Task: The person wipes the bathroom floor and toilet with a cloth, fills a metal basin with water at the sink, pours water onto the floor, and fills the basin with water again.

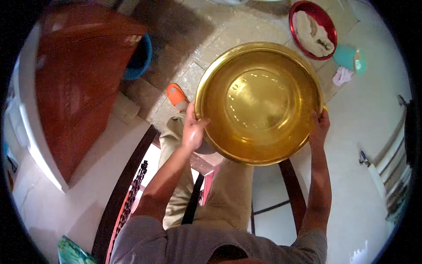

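A large, round, gold-coloured metal basin (259,105) is held out in front of my body, its shiny inside facing up at me with nothing in it. My left hand (193,128) grips the rim on the left, thumb over the edge and fingers underneath. On the opposite side my right hand (319,125) is closed round the rim, its fingers partly hidden. Below the basin show my beige trousers (228,189) and one orange slipper (176,94) on the tiled floor.
A red basin (335,33) with pale cloth (310,31) stands at the upper right, beside a turquoise container (345,57) and a small pink cloth (342,76). At left are a reddish-brown door (79,97) and a blue bucket (148,55). A dark-framed doorway (118,193) lies around my legs.
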`<state>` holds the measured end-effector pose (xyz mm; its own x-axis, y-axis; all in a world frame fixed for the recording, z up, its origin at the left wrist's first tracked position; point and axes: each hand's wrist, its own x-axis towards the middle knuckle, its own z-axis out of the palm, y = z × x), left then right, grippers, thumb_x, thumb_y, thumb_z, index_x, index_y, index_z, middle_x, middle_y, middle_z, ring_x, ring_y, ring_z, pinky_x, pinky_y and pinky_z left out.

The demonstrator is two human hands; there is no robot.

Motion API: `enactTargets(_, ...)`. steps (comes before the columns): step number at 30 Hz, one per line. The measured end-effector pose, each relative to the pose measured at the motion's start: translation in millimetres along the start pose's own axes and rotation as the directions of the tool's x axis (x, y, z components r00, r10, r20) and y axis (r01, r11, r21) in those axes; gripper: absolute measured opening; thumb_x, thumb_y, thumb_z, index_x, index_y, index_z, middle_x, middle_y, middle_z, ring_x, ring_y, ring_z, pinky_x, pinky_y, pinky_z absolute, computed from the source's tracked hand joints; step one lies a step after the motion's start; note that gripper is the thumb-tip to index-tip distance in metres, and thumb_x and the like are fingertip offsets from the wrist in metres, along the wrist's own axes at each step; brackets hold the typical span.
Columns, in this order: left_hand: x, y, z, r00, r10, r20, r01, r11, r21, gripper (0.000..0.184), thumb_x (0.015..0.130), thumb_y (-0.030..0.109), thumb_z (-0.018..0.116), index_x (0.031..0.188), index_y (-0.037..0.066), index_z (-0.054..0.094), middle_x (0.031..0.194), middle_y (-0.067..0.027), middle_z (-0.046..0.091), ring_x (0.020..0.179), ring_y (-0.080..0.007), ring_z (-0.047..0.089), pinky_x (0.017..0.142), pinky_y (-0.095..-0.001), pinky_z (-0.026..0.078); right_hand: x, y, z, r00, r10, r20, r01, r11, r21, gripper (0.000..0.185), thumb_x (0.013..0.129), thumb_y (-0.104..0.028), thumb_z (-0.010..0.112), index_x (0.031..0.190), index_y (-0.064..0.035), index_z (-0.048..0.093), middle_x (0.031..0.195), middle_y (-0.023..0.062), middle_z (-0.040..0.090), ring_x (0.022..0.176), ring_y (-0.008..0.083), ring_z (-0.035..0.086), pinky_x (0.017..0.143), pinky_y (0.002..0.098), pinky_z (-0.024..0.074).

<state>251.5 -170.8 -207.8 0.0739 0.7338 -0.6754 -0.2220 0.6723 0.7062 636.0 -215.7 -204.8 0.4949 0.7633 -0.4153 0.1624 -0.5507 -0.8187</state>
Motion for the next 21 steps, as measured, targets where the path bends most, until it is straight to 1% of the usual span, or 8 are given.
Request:
enactTargets(3,62,-50,-22,0.999,-0.027,-0.039,0.029,0.998,0.051,0.064,0.072,-0.016,0.047,0.134,0.001,0.040,0.124,-0.0098,0.054,0.115,-0.0199,0.050,0.099,-0.0313,0.038,23,97,36,0.998,0.058,-0.029,-0.061,0.993,-0.102,0.018,0.092,-0.015,0.061,0.104,-0.0025,0.054,0.091,0.0033,0.055,0.084,0.0133,0.050,0.076,0.0294,0.0441)
enactTargets(4,82,-66,-34,0.999,-0.028,-0.045,0.033,0.992,0.119,0.064,0.072,-0.016,0.047,0.134,0.001,0.040,0.124,-0.0100,0.054,0.116,-0.0200,0.050,0.099,-0.0314,0.039,26,111,67,0.993,0.061,-0.101,-0.055,0.997,0.058,0.017,0.091,-0.017,0.062,0.098,-0.0038,0.055,0.087,0.0020,0.055,0.079,0.0133,0.049,0.071,0.0293,0.0441)
enactTargets(6,125,-97,-56,1.000,-0.016,-0.022,0.021,0.963,0.270,0.062,0.073,-0.015,0.048,0.133,0.001,0.041,0.125,-0.0092,0.054,0.115,-0.0201,0.050,0.098,-0.0316,0.040,44,185,87,0.995,0.043,-0.088,-0.041,0.999,0.029,0.015,0.091,-0.018,0.063,0.095,-0.0044,0.056,0.084,0.0012,0.056,0.076,0.0129,0.049,0.068,0.0292,0.0441)
enactTargets(8,168,-125,-80,0.999,-0.007,-0.053,0.022,0.958,0.286,0.061,0.073,-0.013,0.051,0.131,0.003,0.044,0.123,-0.0084,0.056,0.117,-0.0218,0.050,0.101,-0.0324,0.038,63,239,124,0.994,0.021,-0.107,-0.021,1.000,0.004,0.014,0.091,-0.018,0.063,0.093,-0.0048,0.058,0.082,0.0007,0.057,0.074,0.0124,0.049,0.066,0.0290,0.0443)
enactTargets(12,225,-148,-115,0.997,0.069,0.022,-0.073,0.926,0.370,0.056,0.076,-0.009,0.054,0.130,0.005,0.046,0.122,-0.0072,0.057,0.115,-0.0211,0.051,0.100,-0.0320,0.039,84,272,191,0.984,0.075,-0.163,-0.064,0.995,0.071,0.013,0.090,-0.017,0.063,0.092,-0.0047,0.059,0.081,0.0004,0.059,0.074,0.0117,0.050,0.065,0.0290,0.0448)
enactTargets(13,233,-144,-121,0.998,-0.014,-0.055,0.040,0.865,0.500,0.055,0.078,-0.008,0.054,0.131,0.006,0.046,0.123,-0.0076,0.057,0.114,-0.0210,0.052,0.099,-0.0321,0.040,86,277,204,0.981,0.112,-0.160,-0.094,0.989,0.113,0.013,0.090,-0.017,0.063,0.092,-0.0046,0.058,0.082,0.0005,0.059,0.074,0.0116,0.050,0.065,0.0291,0.0449)
enactTargets(16,264,-168,-151,0.999,-0.001,-0.047,0.019,0.921,0.390,0.054,0.078,-0.011,0.055,0.129,0.004,0.046,0.119,-0.0075,0.058,0.108,-0.0195,0.054,0.096,-0.0317,0.042,95,284,236,0.990,0.108,-0.087,-0.084,0.965,0.247,0.012,0.090,-0.015,0.063,0.091,-0.0047,0.057,0.082,0.0005,0.059,0.074,0.0119,0.051,0.066,0.0293,0.0452)
enactTargets(21,287,-195,-169,0.998,0.035,-0.048,-0.010,0.896,0.443,0.053,0.078,-0.011,0.055,0.128,0.005,0.045,0.119,-0.0067,0.057,0.110,-0.0191,0.053,0.097,-0.0317,0.041,124,316,250,0.995,0.068,-0.074,-0.059,0.991,0.121,0.011,0.090,-0.014,0.061,0.089,-0.0051,0.054,0.078,-0.0002,0.055,0.070,0.0110,0.048,0.062,0.0290,0.0430)
